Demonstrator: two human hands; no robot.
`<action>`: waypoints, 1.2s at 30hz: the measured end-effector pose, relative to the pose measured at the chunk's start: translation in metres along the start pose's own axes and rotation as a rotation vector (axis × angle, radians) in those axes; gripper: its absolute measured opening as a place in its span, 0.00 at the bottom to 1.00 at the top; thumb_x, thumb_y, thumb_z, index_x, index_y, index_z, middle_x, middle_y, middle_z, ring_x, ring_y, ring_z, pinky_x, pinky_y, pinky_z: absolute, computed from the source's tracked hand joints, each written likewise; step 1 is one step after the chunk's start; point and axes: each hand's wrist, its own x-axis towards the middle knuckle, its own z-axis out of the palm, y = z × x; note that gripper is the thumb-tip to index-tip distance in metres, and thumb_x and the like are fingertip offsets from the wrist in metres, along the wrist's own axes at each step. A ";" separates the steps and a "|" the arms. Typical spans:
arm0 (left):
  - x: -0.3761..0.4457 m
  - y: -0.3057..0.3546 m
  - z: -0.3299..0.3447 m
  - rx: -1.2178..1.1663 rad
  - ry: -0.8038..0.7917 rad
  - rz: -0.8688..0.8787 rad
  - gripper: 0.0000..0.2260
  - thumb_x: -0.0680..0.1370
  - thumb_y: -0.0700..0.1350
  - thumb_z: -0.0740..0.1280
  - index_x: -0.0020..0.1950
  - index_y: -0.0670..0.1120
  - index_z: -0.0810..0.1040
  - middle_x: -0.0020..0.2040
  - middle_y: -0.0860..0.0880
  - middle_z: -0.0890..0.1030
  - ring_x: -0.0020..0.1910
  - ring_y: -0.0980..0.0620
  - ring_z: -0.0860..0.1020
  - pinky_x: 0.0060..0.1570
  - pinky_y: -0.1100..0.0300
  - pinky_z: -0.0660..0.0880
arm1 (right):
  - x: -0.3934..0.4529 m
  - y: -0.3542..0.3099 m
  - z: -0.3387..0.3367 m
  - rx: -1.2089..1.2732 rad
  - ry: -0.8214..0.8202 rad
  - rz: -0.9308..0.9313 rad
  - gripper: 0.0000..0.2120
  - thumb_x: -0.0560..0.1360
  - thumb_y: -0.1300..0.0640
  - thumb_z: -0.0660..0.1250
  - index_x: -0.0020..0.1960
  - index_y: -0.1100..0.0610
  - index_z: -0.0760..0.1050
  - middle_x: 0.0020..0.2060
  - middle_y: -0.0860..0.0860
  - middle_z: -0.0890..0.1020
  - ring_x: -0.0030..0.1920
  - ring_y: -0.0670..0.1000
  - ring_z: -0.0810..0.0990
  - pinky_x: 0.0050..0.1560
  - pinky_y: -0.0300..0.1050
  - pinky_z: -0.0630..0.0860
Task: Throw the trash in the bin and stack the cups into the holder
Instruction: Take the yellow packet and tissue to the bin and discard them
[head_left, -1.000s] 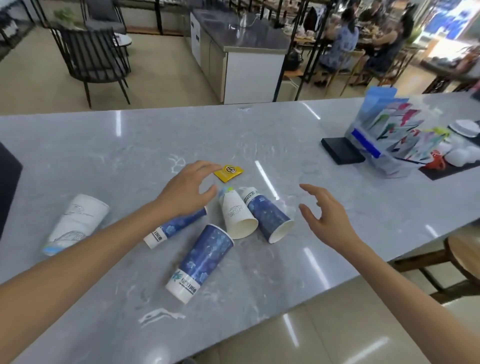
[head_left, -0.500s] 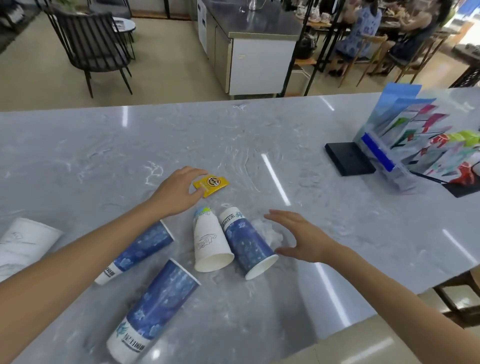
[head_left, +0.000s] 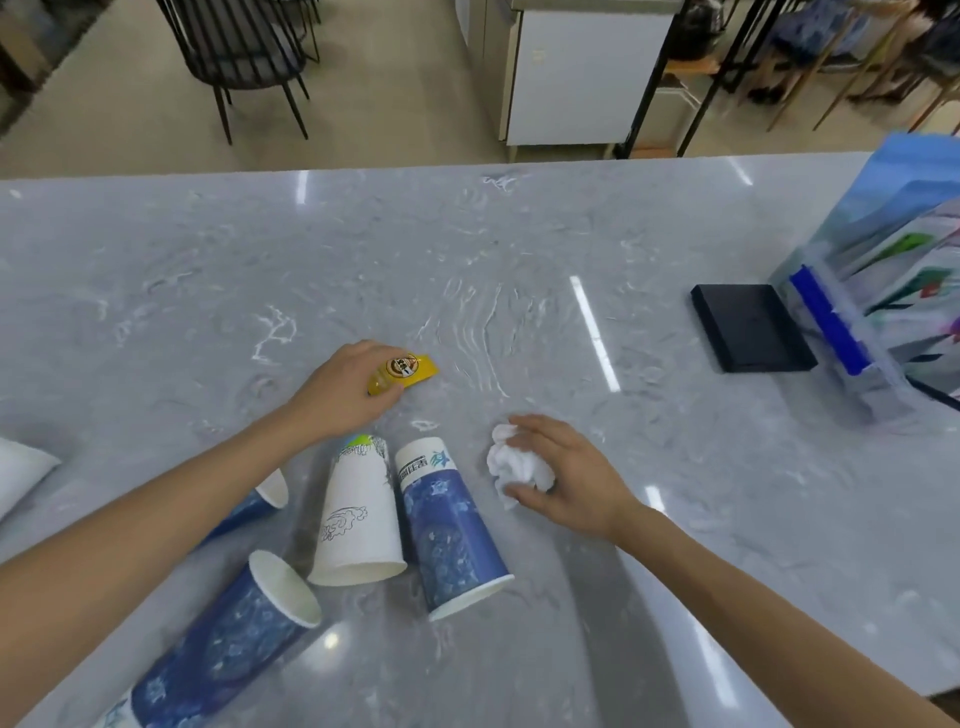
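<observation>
On countertop (head_left: 467, 249) | yellow packet (head_left: 408, 371) flat | white tissue (head_left: 511, 462) crumpled

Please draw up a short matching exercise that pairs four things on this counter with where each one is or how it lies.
Things:
1. yellow packet
2. crumpled white tissue
3. white cup
4. black pad

Places or states:
A. lying on its side between blue cups
B. under the right hand
C. beside the clear leaflet holder, far right
D. under the fingers of the left hand

Pairs: 1-D, 2-B, 3-A, 4-C
</observation>
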 end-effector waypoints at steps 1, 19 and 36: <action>0.001 0.000 0.002 -0.002 -0.005 -0.001 0.21 0.78 0.48 0.71 0.71 0.52 0.74 0.63 0.48 0.78 0.63 0.47 0.75 0.63 0.52 0.72 | 0.002 0.003 -0.001 0.012 0.024 0.013 0.26 0.74 0.45 0.76 0.68 0.54 0.77 0.72 0.49 0.75 0.73 0.52 0.72 0.72 0.49 0.70; 0.013 0.005 0.011 0.046 0.020 -0.061 0.27 0.73 0.53 0.76 0.71 0.53 0.75 0.66 0.51 0.74 0.66 0.49 0.70 0.66 0.51 0.70 | 0.029 0.010 0.017 -0.039 0.057 -0.119 0.27 0.73 0.34 0.72 0.68 0.45 0.78 0.71 0.52 0.76 0.72 0.54 0.74 0.68 0.54 0.74; 0.033 -0.007 0.012 0.003 0.049 -0.179 0.33 0.67 0.49 0.81 0.69 0.48 0.75 0.62 0.47 0.79 0.63 0.46 0.74 0.62 0.59 0.64 | 0.027 0.006 0.016 0.078 0.172 -0.169 0.04 0.75 0.63 0.74 0.50 0.59 0.84 0.46 0.55 0.82 0.47 0.57 0.82 0.47 0.48 0.80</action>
